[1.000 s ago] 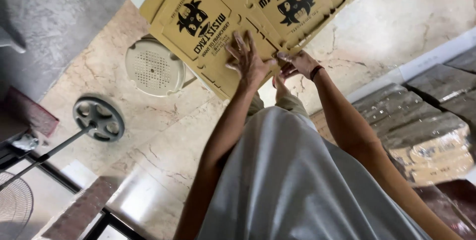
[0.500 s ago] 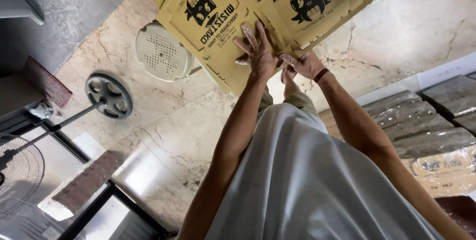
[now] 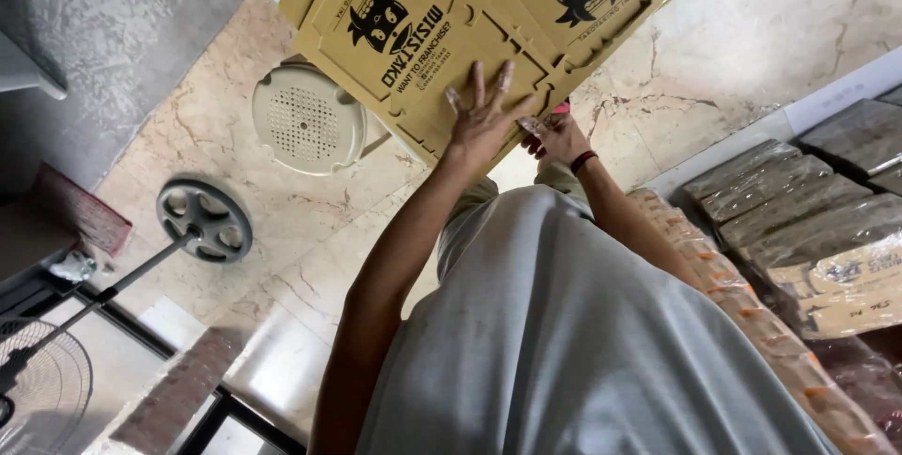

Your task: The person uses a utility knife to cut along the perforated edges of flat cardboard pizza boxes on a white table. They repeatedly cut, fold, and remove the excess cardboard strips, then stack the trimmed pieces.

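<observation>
Fingers of the left hand (image 3: 481, 121) lie spread flat, gripping nothing, on the flat brown cardboard box blank (image 3: 442, 37) above the marble floor (image 3: 310, 220), while the right hand (image 3: 557, 138) pinches its lower edge.

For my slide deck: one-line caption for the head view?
Left hand flat on a die-cut cardboard sheet, right hand beneath its edge.

A flat, unfolded brown cardboard box sheet (image 3: 489, 23) with black cartoon prints is pressed by the left hand (image 3: 484, 117), fingers spread flat. The right hand (image 3: 556, 135), a dark band at its wrist, is placed at the sheet's edge. A perforated round stool (image 3: 308, 118) is seen on the marble floor (image 3: 282, 229).
</observation>
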